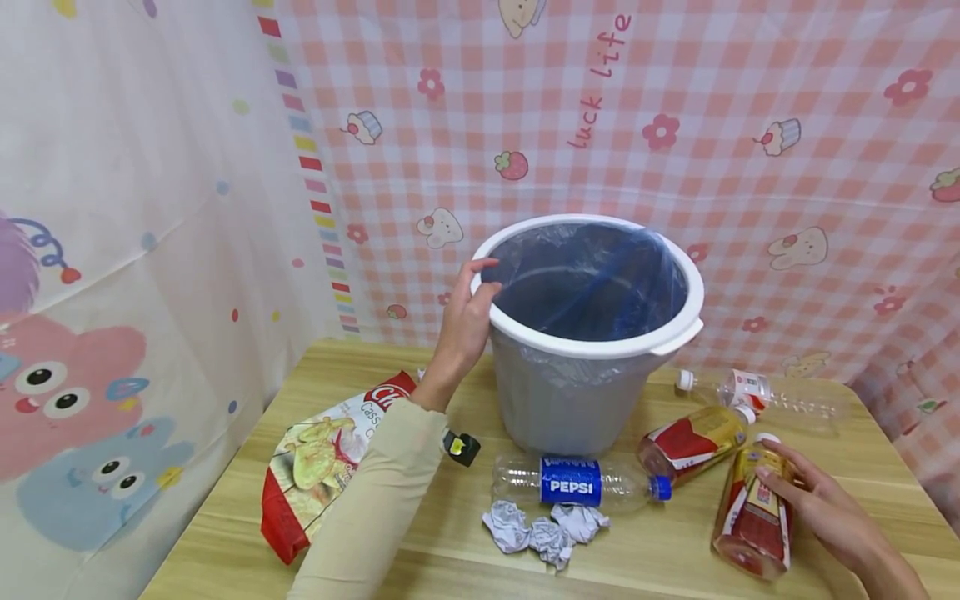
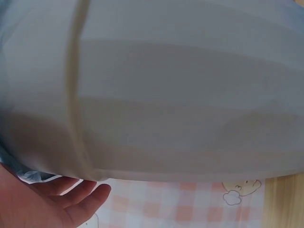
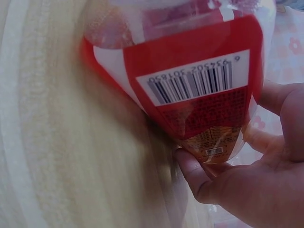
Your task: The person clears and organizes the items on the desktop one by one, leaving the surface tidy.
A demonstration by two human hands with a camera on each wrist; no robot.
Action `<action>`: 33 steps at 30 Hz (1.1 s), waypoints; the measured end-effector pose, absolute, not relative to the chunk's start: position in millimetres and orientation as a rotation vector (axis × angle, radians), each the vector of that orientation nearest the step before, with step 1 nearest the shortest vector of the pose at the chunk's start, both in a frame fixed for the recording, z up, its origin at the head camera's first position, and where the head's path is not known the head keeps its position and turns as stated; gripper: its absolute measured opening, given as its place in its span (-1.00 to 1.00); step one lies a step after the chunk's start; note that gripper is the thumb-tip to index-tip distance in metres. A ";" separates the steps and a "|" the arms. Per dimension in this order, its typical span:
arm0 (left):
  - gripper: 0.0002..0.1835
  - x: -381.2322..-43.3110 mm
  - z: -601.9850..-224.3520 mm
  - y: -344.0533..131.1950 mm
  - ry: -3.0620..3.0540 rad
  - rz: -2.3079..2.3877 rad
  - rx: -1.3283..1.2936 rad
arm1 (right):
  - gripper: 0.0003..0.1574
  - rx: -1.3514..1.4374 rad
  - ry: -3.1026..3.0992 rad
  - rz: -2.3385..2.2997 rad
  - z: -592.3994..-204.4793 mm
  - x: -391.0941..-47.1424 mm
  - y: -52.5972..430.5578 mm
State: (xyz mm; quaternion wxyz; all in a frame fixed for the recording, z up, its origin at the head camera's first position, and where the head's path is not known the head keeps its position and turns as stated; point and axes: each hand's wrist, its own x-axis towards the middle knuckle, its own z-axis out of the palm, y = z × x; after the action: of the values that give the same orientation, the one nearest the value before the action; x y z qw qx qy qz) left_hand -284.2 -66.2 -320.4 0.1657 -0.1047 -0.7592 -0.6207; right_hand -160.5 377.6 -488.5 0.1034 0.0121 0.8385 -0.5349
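Note:
A grey trash bin (image 1: 566,408) with a white rim and a clear bluish liner stands at the back of the table. My left hand (image 1: 467,321) holds the left side of its rim; the bin's wall (image 2: 180,95) fills most of the left wrist view. At the right, my right hand (image 1: 828,504) grips a plastic bottle (image 1: 753,529) with a red and gold label and white cap, near its neck. The right wrist view shows the barcode on this bottle (image 3: 199,90), with fingers and thumb around its narrower end.
A similar red-labelled bottle (image 1: 693,442) and a clear bottle (image 1: 787,393) lie right of the bin. In front are a Pepsi bottle (image 1: 572,482) and crumpled papers (image 1: 551,540). A snack bag (image 1: 322,467) lies left, beside a small black item (image 1: 461,447). Patterned cloth hangs behind.

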 end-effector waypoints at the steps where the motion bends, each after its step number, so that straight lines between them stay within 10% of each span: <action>1: -0.57 -284.4 -320.6 -65.9 -2.156 -1.770 -0.300 | -0.29 0.037 2.466 -1.587 -488.5 -160.6 378.0; 33: -0.60 -285.5 -320.6 -66.0 -2.153 -1.778 -0.306 | -0.24 0.008 2.504 -1.585 -453.2 -167.4 382.3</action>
State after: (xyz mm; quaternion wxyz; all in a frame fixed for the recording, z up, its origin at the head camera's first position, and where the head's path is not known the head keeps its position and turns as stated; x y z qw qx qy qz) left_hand -285.5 -66.0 -320.6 0.1653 -0.1075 -0.7559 -0.6243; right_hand -167.4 382.3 -453.2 0.0889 0.0025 0.8416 -0.5327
